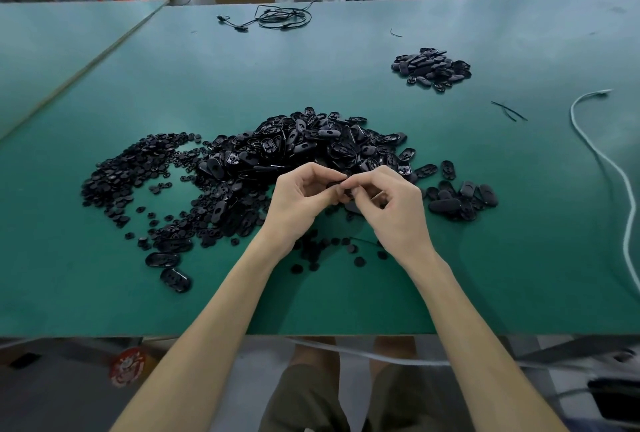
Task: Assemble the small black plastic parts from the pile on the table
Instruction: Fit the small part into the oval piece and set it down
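While the left hand [301, 196] and right hand [394, 203] pinch a small black part [337, 184] between them, each grip curled tight, above the pile [304, 144] on the table [346, 293], I'd square the pieces up (fingers hide most) before pressing evenly.

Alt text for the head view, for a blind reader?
The left hand and right hand meet over a green table, together pinching a small black plastic part. Behind them lies a large pile of oval black shells, small round pieces at its left, a smaller pile back right.
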Demonstrator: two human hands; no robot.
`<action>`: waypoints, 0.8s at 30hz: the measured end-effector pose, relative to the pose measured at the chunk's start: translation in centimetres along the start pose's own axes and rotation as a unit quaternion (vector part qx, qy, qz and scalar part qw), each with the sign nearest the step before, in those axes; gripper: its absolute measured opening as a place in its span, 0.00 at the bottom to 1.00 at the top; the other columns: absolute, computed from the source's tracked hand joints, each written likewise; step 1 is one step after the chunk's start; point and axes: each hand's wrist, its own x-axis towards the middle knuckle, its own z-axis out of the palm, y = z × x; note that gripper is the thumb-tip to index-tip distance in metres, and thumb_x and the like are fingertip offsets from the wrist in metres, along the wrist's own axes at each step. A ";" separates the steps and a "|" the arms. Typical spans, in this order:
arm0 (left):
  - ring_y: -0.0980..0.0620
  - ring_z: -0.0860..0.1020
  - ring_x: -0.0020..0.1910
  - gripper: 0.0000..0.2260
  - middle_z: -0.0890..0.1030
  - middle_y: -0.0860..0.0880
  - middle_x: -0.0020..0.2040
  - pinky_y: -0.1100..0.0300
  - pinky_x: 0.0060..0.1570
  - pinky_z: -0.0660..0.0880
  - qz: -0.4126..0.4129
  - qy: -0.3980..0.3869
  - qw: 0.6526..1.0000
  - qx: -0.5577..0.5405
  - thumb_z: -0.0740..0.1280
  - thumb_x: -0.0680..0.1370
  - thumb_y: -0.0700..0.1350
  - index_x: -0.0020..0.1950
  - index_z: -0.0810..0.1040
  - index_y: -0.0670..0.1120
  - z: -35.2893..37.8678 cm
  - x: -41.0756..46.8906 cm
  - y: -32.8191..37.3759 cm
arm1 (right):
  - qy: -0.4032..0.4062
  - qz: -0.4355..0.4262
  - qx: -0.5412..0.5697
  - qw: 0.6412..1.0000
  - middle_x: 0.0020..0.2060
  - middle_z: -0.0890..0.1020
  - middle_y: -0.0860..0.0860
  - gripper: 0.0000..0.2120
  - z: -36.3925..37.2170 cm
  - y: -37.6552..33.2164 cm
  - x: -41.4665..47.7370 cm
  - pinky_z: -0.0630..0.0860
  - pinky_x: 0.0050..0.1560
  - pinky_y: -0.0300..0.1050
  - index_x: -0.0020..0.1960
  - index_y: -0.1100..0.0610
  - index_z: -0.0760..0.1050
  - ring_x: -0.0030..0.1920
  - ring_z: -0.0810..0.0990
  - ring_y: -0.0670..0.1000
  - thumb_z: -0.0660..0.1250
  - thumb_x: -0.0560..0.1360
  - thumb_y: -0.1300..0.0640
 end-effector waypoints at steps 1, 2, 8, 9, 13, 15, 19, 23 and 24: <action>0.47 0.86 0.46 0.06 0.87 0.41 0.48 0.59 0.51 0.81 0.000 0.001 1.000 0.000 0.73 0.78 0.32 0.55 0.83 0.35 0.0 0.0 0.0 | 0.001 0.002 0.002 1.000 0.45 0.83 0.45 0.14 0.0 0.0 0.0 0.79 0.42 0.40 0.49 0.51 0.86 0.45 0.84 0.50 0.70 0.78 0.69; 0.46 0.86 0.46 0.06 0.87 0.41 0.48 0.58 0.52 0.81 0.001 0.001 1.000 0.000 0.73 0.78 0.32 0.55 0.83 0.35 0.0 -0.1 0.0 | 0.002 0.003 0.002 1.000 0.45 0.83 0.45 0.14 0.0 0.0 -0.1 0.80 0.42 0.41 0.49 0.51 0.86 0.45 0.84 0.50 0.70 0.78 0.69; 0.45 0.86 0.46 0.06 0.87 0.40 0.47 0.56 0.51 0.81 0.003 0.005 1.000 -0.007 0.74 0.78 0.33 0.54 0.83 0.35 0.0 0.0 -0.1 | 0.014 0.003 0.008 1.000 0.46 0.83 0.45 0.13 0.0 -0.2 -0.2 0.78 0.40 0.39 0.48 0.52 0.86 0.45 0.85 0.50 0.70 0.78 0.69; 0.45 0.86 0.47 0.07 0.87 0.41 0.48 0.57 0.52 0.81 0.008 0.003 1.000 -0.005 0.74 0.78 0.34 0.55 0.83 0.36 0.0 -0.1 0.0 | 0.018 0.007 0.014 1.000 0.46 0.84 0.44 0.13 0.0 -0.2 -0.1 0.77 0.40 0.37 0.48 0.52 0.86 0.45 0.85 0.49 0.70 0.78 0.69; 0.50 0.85 0.55 0.11 0.87 0.47 0.55 0.60 0.58 0.80 0.019 -0.002 0.999 0.031 0.73 0.79 0.35 0.61 0.83 0.40 0.2 -0.1 0.0 | 0.068 0.036 -0.001 0.997 0.47 0.83 0.45 0.11 -0.1 -0.2 0.0 0.74 0.41 0.34 0.49 0.52 0.85 0.43 0.81 0.45 0.69 0.80 0.67; 0.53 0.84 0.59 0.12 0.86 0.49 0.58 0.59 0.62 0.79 0.030 0.015 0.997 0.068 0.71 0.80 0.33 0.63 0.83 0.42 0.1 0.0 -0.1 | 0.117 0.065 0.004 0.991 0.49 0.83 0.47 0.12 -0.2 -0.1 0.2 0.76 0.43 0.38 0.50 0.51 0.83 0.44 0.81 0.45 0.67 0.81 0.66; 0.56 0.80 0.61 0.16 0.81 0.50 0.63 0.60 0.65 0.77 0.032 0.043 0.984 0.169 0.67 0.80 0.29 0.64 0.82 0.45 0.0 0.1 -0.4 | 0.231 0.154 0.036 0.960 0.54 0.79 0.52 0.12 -0.8 0.5 0.3 0.79 0.51 0.47 0.61 0.53 0.79 0.45 0.78 0.41 0.64 0.82 0.64; 0.53 0.78 0.61 0.16 0.78 0.50 0.64 0.61 0.65 0.75 0.041 0.032 0.967 0.249 0.69 0.80 0.31 0.66 0.82 0.43 0.1 0.1 -0.4 | 0.281 0.200 0.038 0.938 0.61 0.68 0.52 0.20 -1.0 0.6 0.5 0.76 0.51 0.35 0.73 0.59 0.70 0.46 0.75 0.32 0.63 0.81 0.66; 0.53 0.77 0.63 0.16 0.78 0.49 0.65 0.60 0.67 0.74 0.042 0.024 0.963 0.266 0.70 0.80 0.33 0.67 0.81 0.43 0.2 0.1 -0.4 | 0.287 0.201 0.032 0.936 0.62 0.66 0.52 0.22 -0.9 0.6 0.6 0.74 0.50 0.29 0.75 0.60 0.67 0.47 0.75 0.32 0.63 0.81 0.66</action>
